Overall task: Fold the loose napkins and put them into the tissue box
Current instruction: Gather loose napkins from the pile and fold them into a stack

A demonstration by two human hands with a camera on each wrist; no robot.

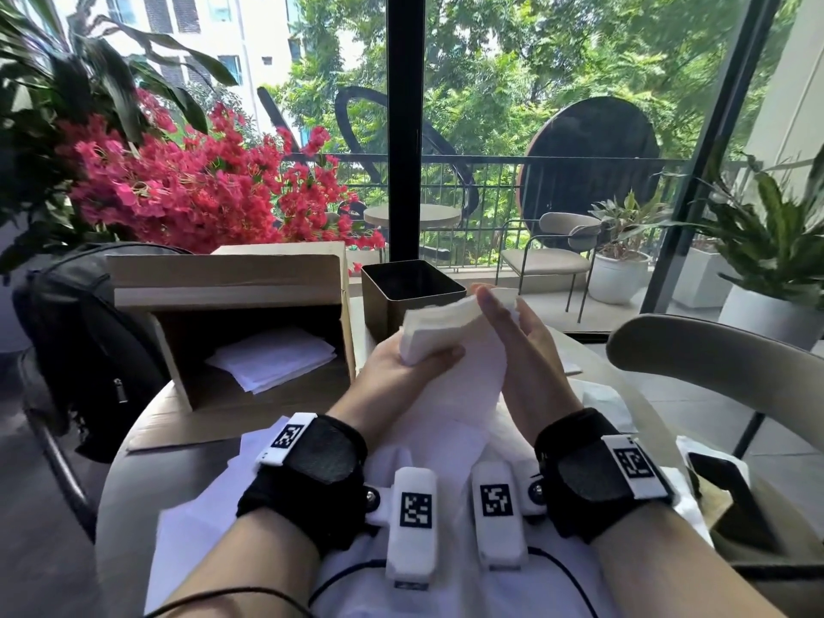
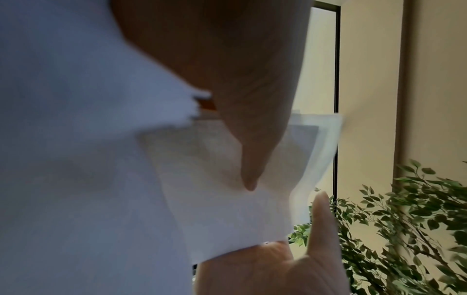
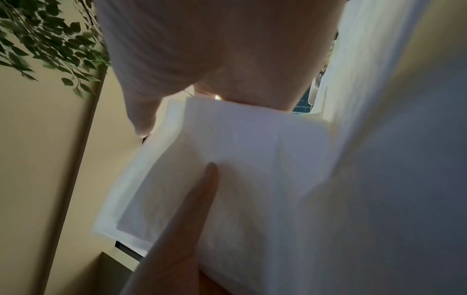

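A stack of folded white napkins (image 1: 439, 325) is held up over the table. My left hand (image 1: 403, 368) grips its lower end, thumb across the front. My right hand (image 1: 512, 336) lies against the stack's right side with straight fingers. The stack (image 2: 227, 209) fills the left wrist view, and in the right wrist view the same stack (image 3: 240, 159) has one finger (image 3: 202, 199) flat on it. An open bronze square box (image 1: 379, 301) stands just behind the hands. Loose white napkins (image 1: 450, 439) lie spread on the table beneath my wrists.
A cardboard box (image 1: 232, 283) lies on its side at the left with white napkins (image 1: 272, 356) inside. A black backpack (image 1: 89, 341) sits on a chair at far left. A dark phone (image 1: 722, 488) lies at the table's right edge, near a beige chair back (image 1: 713, 350).
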